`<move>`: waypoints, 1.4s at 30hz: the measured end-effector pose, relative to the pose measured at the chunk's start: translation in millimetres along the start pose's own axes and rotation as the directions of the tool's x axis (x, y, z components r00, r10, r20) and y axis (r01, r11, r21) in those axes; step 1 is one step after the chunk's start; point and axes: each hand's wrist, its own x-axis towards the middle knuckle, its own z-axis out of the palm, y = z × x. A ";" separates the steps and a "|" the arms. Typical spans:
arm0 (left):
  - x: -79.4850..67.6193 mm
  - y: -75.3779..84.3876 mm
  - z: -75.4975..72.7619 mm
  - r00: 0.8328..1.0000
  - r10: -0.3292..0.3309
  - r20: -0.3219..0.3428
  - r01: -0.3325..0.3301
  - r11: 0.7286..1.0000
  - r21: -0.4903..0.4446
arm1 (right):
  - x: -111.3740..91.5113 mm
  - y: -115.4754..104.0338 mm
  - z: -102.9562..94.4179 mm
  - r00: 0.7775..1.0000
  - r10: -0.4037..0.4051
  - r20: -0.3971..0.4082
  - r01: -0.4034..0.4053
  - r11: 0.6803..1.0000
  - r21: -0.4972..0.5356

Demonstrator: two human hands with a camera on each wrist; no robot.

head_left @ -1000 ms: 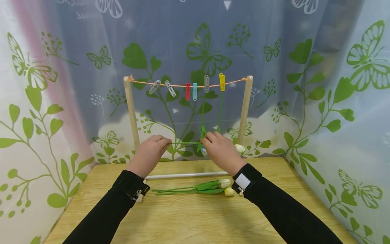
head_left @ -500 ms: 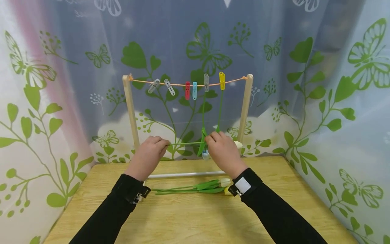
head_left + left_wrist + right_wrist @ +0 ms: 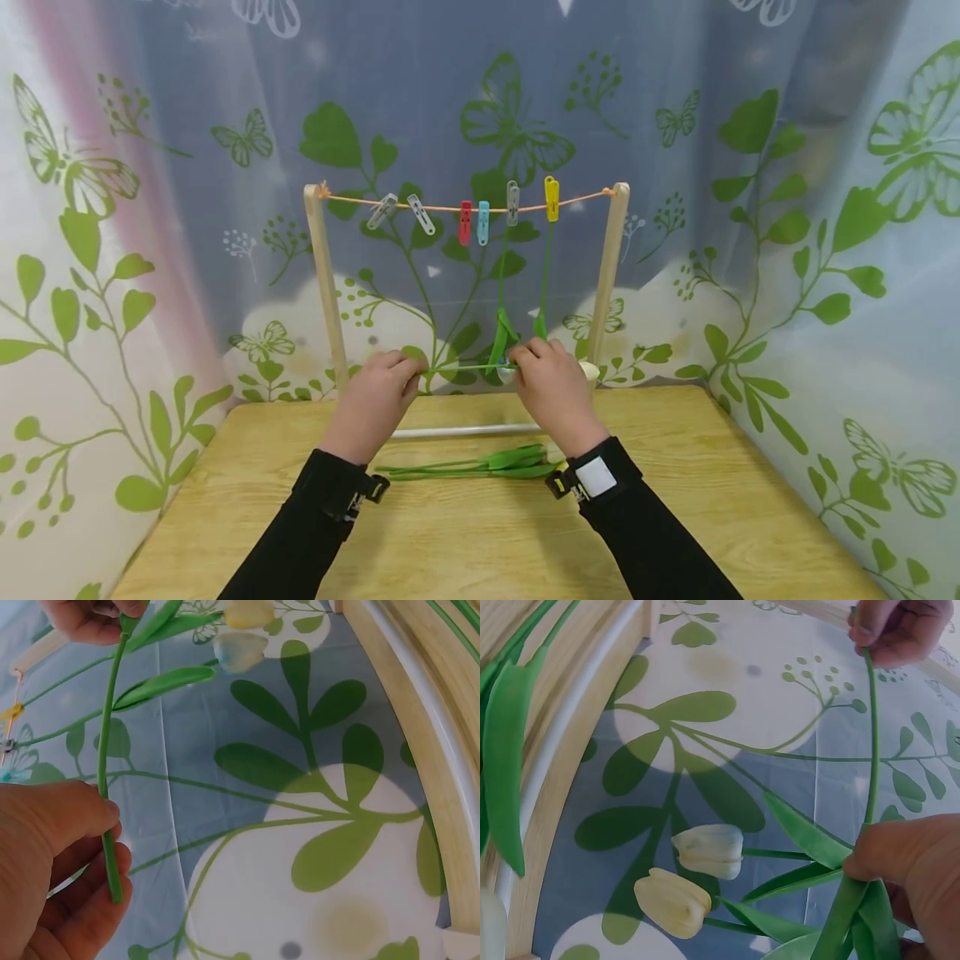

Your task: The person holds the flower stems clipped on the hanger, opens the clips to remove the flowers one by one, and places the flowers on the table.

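Observation:
In the left wrist view a green artificial tulip stem (image 3: 110, 742) runs between the two hands. Near its cut end, the left hand (image 3: 377, 404) pinches it between thumb and fingers. The right hand (image 3: 555, 393) grips the same tulip where its leaves (image 3: 847, 919) begin; its bloom is out of sight. Behind the right hand, two tulips hang head down from a cord (image 3: 442, 208), one under a grey clothespin (image 3: 513, 203), the other under a yellow clothespin (image 3: 552, 200). Their blooms, one bluish white (image 3: 709, 851) and one cream (image 3: 673, 902), show in the right wrist view.
Wooden posts (image 3: 324, 283) hold the cord, which also bears a red clothespin (image 3: 466, 223), a blue clothespin (image 3: 483, 223) and two pale ones at left. More tulips (image 3: 480, 467) lie on the wooden table (image 3: 450, 542), before a white bar (image 3: 472, 431). A patterned curtain (image 3: 420, 75) hangs behind.
Both hands have come down slightly and shifted a little to the right with the tulip stem between them. The hanging tulips and clothespins stay in place.

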 end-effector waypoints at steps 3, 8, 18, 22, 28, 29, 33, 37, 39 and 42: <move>-3.5 -1.0 1.1 1.000 -0.012 0.004 0.012 1.000 -0.014 | -1.9 -3.1 1.9 1.000 0.022 -0.017 -0.022 1.000 0.012; -3.2 -0.2 0.3 0.999 -0.027 -0.024 0.026 1.000 -0.011 | -0.8 -3.5 -0.1 0.999 0.036 -0.041 -0.035 0.999 0.042; -16.9 4.4 8.6 0.997 -0.025 -0.070 0.026 1.000 0.010 | -14.6 -8.6 -6.0 0.997 0.065 -0.033 -0.061 0.994 0.095; -20.7 3.1 11.9 0.997 -0.032 -0.073 0.033 0.999 0.018 | -15.8 -10.3 -3.9 0.997 0.066 -0.042 -0.062 0.994 0.091; -24.9 0.3 14.5 0.996 -0.054 -0.067 0.054 0.999 -0.007 | -15.8 -10.8 1.3 0.997 0.058 -0.051 -0.054 0.995 0.081; -25.7 0.1 14.9 0.996 -0.057 -0.064 0.056 0.998 -0.007 | -16.7 -11.0 2.1 0.997 0.058 -0.054 -0.053 0.995 0.084; -26.7 -1.1 15.9 0.996 -0.063 -0.065 0.063 0.998 -0.003 | -18.7 -12.2 4.3 0.997 0.051 -0.063 -0.045 0.995 0.085; -26.5 -2.2 16.8 0.995 -0.068 -0.068 0.068 0.998 0.002 | -18.4 -13.4 5.8 0.996 0.048 -0.075 -0.042 0.996 0.076; -27.2 -2.1 17.1 0.995 -0.067 -0.069 0.067 0.998 0.000 | -18.7 -13.7 6.7 0.996 0.052 -0.076 -0.046 0.996 0.073; -28.5 -2.2 17.9 0.995 -0.065 -0.072 0.065 0.998 0.005 | -20.1 -14.0 8.1 0.996 0.057 -0.069 -0.051 0.996 0.078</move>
